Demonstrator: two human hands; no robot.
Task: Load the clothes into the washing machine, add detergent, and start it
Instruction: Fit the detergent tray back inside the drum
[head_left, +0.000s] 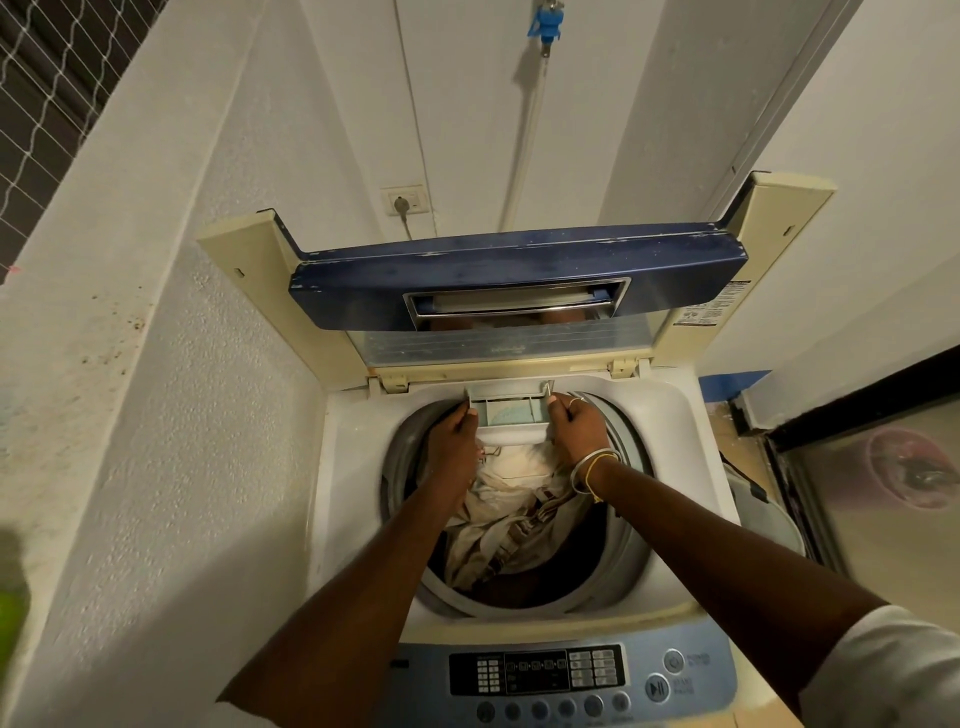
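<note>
A top-loading washing machine (353, 467) stands open, its blue lid (467, 291) folded upright at the back. Beige and white clothes (509, 514) lie piled in the drum. At the drum's far rim a pale detergent drawer (509, 410) is pulled out over the opening, with light powder in its tray. My left hand (457, 436) grips the drawer's left end. My right hand (571, 426), wearing rings and bangles, grips its right end. The control panel (561, 675) with its buttons runs along the machine's near edge.
A white wall (156, 415) presses close on the left. A wall socket (408, 200) with a plug and a blue tap (545, 23) with a hose sit behind the lid. To the right a basket (763, 509) stands beside a glass door (883, 493).
</note>
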